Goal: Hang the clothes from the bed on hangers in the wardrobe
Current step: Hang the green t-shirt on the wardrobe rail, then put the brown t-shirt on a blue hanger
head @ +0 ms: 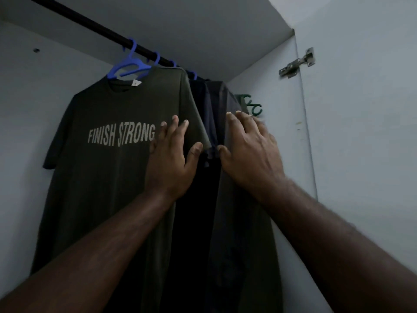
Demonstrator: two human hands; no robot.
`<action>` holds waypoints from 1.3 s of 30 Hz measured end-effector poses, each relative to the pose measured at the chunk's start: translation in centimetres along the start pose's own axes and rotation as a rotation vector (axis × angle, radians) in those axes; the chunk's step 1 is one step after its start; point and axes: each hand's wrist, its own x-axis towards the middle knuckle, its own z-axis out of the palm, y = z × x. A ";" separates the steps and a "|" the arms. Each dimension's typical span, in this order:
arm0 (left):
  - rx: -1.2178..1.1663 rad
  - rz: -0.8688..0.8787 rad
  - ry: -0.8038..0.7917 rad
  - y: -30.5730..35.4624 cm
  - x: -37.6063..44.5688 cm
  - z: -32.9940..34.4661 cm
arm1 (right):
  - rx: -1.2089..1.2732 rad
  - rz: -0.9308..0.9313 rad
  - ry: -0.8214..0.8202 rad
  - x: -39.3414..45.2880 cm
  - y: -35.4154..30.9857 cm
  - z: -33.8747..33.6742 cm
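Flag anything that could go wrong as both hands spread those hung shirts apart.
The left hand presses flat on the olive T-shirt; a hard sideways push could slide it off its blue hanger. The right hand pushes the dark shirts toward the side wall, where they may bunch and crease.

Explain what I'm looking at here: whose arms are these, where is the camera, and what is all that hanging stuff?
There is no machine: a person wears a camera on the head, so you see their own bare arms reaching into a wardrobe. The left hand rests flat, fingers spread, on a dark green T-shirt printed FINISH STRONG, hung on a blue hanger from a black rail. The right hand lies open against darker garments beside it. Neither hand has a grip on anything. A metal door hinge shows at the right.
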 end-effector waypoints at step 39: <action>-0.628 0.186 -0.341 51.0 -18.6 10.2 | -0.956 0.124 -0.318 -27.1 23.4 -37.6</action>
